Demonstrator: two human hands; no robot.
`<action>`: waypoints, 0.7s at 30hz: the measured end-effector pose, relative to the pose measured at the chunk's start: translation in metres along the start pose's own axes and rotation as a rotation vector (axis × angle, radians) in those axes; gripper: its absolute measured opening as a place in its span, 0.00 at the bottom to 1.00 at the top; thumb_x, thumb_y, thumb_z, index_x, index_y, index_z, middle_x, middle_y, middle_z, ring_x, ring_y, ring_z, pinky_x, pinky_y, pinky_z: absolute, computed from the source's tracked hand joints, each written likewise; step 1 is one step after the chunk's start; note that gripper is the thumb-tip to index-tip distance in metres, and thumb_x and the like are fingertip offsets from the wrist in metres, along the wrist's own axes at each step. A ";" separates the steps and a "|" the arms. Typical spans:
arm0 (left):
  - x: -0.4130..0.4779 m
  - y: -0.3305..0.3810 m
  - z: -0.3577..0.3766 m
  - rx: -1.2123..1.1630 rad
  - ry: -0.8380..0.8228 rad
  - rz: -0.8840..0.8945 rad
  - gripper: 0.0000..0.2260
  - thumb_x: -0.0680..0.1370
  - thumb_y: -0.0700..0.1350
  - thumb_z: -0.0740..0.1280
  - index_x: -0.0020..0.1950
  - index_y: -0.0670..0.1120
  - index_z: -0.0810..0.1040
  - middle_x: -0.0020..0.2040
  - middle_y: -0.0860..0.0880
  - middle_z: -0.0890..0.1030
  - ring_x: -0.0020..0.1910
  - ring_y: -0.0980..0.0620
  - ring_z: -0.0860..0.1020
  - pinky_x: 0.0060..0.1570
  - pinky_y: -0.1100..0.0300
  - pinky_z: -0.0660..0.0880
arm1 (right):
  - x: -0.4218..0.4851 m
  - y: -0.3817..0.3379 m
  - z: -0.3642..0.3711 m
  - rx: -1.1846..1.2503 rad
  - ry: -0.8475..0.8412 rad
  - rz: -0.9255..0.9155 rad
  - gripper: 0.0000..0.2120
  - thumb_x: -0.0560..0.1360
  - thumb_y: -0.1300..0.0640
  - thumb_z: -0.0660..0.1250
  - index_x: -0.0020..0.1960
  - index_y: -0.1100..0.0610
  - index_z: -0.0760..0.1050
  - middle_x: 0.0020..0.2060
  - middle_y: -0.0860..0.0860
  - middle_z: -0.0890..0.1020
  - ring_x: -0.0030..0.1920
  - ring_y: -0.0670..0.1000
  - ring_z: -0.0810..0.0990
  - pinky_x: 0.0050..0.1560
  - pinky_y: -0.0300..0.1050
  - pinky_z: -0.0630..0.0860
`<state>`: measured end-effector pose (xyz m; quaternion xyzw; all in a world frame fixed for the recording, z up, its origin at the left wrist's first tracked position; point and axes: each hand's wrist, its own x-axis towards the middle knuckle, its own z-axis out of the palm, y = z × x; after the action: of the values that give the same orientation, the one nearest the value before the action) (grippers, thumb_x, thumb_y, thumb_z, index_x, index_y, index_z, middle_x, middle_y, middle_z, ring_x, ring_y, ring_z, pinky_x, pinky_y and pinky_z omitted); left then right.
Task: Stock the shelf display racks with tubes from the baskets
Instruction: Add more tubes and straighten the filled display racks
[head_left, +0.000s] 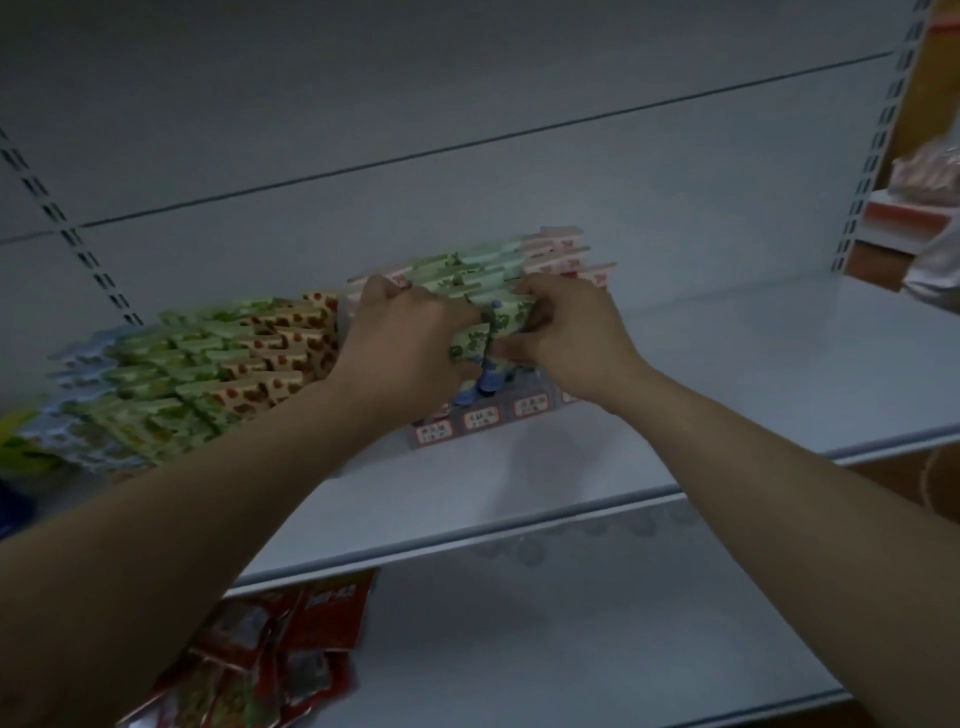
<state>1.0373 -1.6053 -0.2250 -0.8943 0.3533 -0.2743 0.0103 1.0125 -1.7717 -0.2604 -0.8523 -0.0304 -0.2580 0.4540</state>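
Two display racks stand on the white shelf (727, 364). The left rack (208, 364) is filled with blue, green and red-spotted tubes. On the right rack (483, 418), with price labels along its front, lie green tubes (462, 270) and pink tubes (563, 249). My left hand (410, 343) and my right hand (566, 332) meet over this rack, both gripping a bunch of green tubes with blue caps (493, 322). The bunch is partly hidden by my fingers.
Red snack packets (291, 639) lie on the lower shelf at the left. A perforated upright (878, 140) ends the bay on the right, with other goods (930, 171) beyond it. The shelf to the right of the racks is bare.
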 end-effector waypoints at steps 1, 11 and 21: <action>0.000 0.000 0.001 0.007 0.006 -0.009 0.11 0.71 0.55 0.70 0.51 0.53 0.79 0.47 0.50 0.82 0.51 0.47 0.77 0.54 0.54 0.60 | -0.003 0.002 0.000 0.015 0.013 0.010 0.15 0.63 0.59 0.79 0.46 0.54 0.79 0.41 0.52 0.84 0.43 0.52 0.82 0.43 0.42 0.78; 0.004 0.005 0.008 0.107 0.006 -0.042 0.13 0.73 0.55 0.69 0.54 0.51 0.79 0.47 0.49 0.82 0.51 0.46 0.77 0.57 0.52 0.60 | -0.010 0.005 0.008 -0.153 -0.039 -0.115 0.16 0.68 0.55 0.76 0.55 0.53 0.80 0.45 0.49 0.84 0.45 0.50 0.80 0.47 0.45 0.76; -0.002 -0.010 0.007 -0.034 0.007 0.085 0.12 0.71 0.53 0.71 0.52 0.51 0.79 0.48 0.48 0.81 0.52 0.46 0.76 0.52 0.54 0.56 | -0.002 0.003 0.012 -0.252 -0.077 -0.125 0.13 0.68 0.55 0.73 0.52 0.56 0.79 0.46 0.53 0.83 0.46 0.53 0.80 0.45 0.49 0.77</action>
<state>1.0454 -1.5981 -0.2295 -0.8776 0.3957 -0.2706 0.0057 1.0159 -1.7635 -0.2688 -0.9082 -0.0685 -0.2546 0.3251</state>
